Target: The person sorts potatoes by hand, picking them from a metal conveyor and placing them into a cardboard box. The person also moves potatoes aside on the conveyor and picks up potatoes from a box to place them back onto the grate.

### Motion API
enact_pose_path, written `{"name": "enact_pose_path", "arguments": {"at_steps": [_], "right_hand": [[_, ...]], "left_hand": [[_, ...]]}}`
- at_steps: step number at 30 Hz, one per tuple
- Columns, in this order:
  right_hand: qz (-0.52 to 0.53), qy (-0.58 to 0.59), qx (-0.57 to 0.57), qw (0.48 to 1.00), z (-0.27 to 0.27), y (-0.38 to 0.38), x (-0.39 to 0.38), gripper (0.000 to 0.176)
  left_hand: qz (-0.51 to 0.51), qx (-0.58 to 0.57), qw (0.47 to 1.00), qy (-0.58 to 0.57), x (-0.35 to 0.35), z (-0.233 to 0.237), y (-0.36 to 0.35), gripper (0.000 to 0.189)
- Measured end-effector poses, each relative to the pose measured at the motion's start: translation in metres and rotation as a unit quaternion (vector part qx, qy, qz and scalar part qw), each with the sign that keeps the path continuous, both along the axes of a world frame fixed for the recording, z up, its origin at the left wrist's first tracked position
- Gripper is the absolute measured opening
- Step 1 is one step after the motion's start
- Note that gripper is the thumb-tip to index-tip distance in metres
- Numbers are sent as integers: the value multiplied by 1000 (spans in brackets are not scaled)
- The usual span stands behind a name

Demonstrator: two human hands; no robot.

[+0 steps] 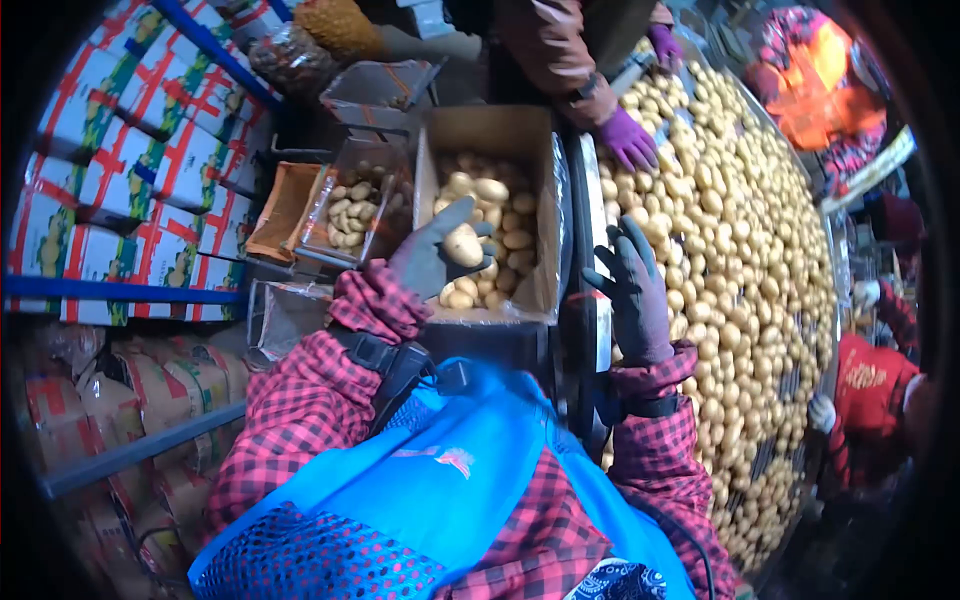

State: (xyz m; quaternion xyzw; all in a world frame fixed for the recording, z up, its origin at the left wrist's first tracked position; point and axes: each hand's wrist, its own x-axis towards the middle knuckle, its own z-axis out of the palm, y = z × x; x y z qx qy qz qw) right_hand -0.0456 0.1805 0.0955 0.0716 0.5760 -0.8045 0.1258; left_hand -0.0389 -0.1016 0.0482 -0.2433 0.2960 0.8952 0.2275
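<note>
A pale potato (pixel 463 246) rests in the curled fingers of my gloved left hand (pixel 425 255), above a cardboard box (pixel 485 130). Many potatoes (pixel 515 222) fill the bottom of that box, and a clear plastic liner shows at its edge. My right hand (pixel 638 295), in a dark grey glove, hovers at the near edge of the sorting table with its fingers spread and nothing in them. Beside and beyond it lies a broad layer of loose potatoes (pixel 735 270) over dark rollers or slats.
A co-worker's purple-gloved hand (pixel 628 138) reaches onto the potatoes from the far side. Other people in orange (pixel 825 90) and red (pixel 868 385) stand along the right. Left of the box are a lined crate with potatoes (pixel 350 212), stacked printed cartons (pixel 140 165) and a blue rail (pixel 120 289).
</note>
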Motion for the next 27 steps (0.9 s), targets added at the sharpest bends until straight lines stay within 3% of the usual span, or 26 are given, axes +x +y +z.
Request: {"name": "enact_pose_path", "arguments": {"at_steps": [1, 2, 4, 7, 8, 11, 13, 14, 17, 18, 20, 21, 22, 24, 25, 26, 27], "right_hand": [[-3, -6, 21, 1000, -5, 12, 15, 62], [-3, -17, 44, 999, -14, 30, 28, 61], [-59, -60, 37, 996, -15, 64, 66, 61], [-178, -63, 110, 976, -5, 121, 125, 58], [-217, -59, 130, 966, 1, 138, 146, 56], [-300, -82, 192, 931, 18, 176, 209, 53], [-317, -99, 226, 916, 23, 187, 248, 54], [-317, -110, 212, 918, 14, 195, 270, 55], [-360, -157, 231, 890, 8, 207, 302, 56], [-365, -156, 229, 889, 2, 218, 306, 56], [-332, -141, 417, 835, -13, 247, 314, 56], [-365, -140, 394, 832, -9, 254, 301, 55], [-351, -120, 473, 799, -9, 267, 289, 57], [-318, -72, 636, 700, -29, 299, 259, 65], [-299, -65, 689, 657, -53, 315, 244, 69], [-277, -58, 738, 612, -73, 327, 227, 73], [-207, -124, 753, 613, -70, 328, 200, 78]], "left_hand": [[11, 47, 995, 90, 11, -7, 2, 43], [10, 36, 996, 86, 17, -12, 9, 41], [-101, 31, 987, 123, 21, -18, 23, 49], [-284, -77, 943, 157, 11, 8, 70, 72], [-306, -1, 933, 190, 10, 17, 96, 71], [-478, -122, 844, 212, -2, 22, 159, 65], [-511, -149, 740, 411, -4, -5, 206, 67], [-540, -171, 698, 438, 5, -13, 231, 67], [-628, -195, 591, 468, 45, 21, 306, 69], [-611, -191, 540, 547, 56, 26, 325, 71], [-480, -235, 439, 722, 67, -5, 370, 76], [-444, -288, 403, 746, 60, -11, 391, 73], [-441, -371, 356, 736, 52, -14, 413, 71], [-341, -486, 340, 729, 26, -44, 450, 72], [-326, -520, 307, 727, 7, -57, 463, 72], [-312, -554, 273, 722, -12, -68, 471, 71], [-318, -571, 204, 729, -31, -65, 476, 68]]}}
